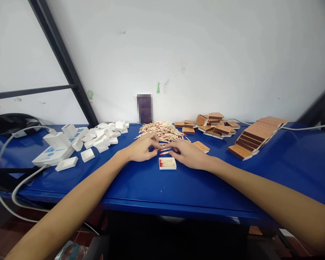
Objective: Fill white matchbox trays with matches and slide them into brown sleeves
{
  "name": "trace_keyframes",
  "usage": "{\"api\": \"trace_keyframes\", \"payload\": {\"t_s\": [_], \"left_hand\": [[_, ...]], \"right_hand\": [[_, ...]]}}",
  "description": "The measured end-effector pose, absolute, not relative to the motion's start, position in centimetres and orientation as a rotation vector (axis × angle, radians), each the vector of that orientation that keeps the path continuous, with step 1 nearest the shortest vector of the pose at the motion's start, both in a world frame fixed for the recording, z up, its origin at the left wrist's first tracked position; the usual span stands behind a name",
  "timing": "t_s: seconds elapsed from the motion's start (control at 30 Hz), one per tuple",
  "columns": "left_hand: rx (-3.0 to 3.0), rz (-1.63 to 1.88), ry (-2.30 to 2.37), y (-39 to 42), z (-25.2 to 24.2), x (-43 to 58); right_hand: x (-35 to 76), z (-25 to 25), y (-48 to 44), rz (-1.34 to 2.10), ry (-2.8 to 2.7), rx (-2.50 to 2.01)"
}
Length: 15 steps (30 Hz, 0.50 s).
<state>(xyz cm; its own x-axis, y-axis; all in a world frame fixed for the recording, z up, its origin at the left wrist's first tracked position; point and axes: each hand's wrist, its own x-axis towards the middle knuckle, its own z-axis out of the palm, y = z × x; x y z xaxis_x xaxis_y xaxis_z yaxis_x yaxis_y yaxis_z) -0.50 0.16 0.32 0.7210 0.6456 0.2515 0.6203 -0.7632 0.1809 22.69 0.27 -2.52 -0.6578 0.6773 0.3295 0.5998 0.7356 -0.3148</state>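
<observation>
The left hand [142,149] and right hand [186,152] finger the near edge of the matchstick heap [161,129] (pinching or apart, I cannot tell), beyond a matchbox tray [168,168] holding matches; white trays [87,155] lie left, matchboxes [256,130] right.

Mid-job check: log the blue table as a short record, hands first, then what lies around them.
left hand: at near edge of match pile; grip unclear
right hand: at near edge, too; grip unclear
open tray: matches inside, red heads leftward
left side: white trays, power strip
right side: matchbox heap, leaning matchbox row
</observation>
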Motion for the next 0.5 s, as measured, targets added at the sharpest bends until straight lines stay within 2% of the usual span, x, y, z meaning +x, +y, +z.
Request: {"api": "trace_keyframes", "payload": {"t_s": [0.5], "left_hand": [[2.741,0.532,1.049,0.5,-0.12,-0.45]], "right_hand": [[22.7,-2.45,0.24,0.255,-2.514,-0.959]]}}
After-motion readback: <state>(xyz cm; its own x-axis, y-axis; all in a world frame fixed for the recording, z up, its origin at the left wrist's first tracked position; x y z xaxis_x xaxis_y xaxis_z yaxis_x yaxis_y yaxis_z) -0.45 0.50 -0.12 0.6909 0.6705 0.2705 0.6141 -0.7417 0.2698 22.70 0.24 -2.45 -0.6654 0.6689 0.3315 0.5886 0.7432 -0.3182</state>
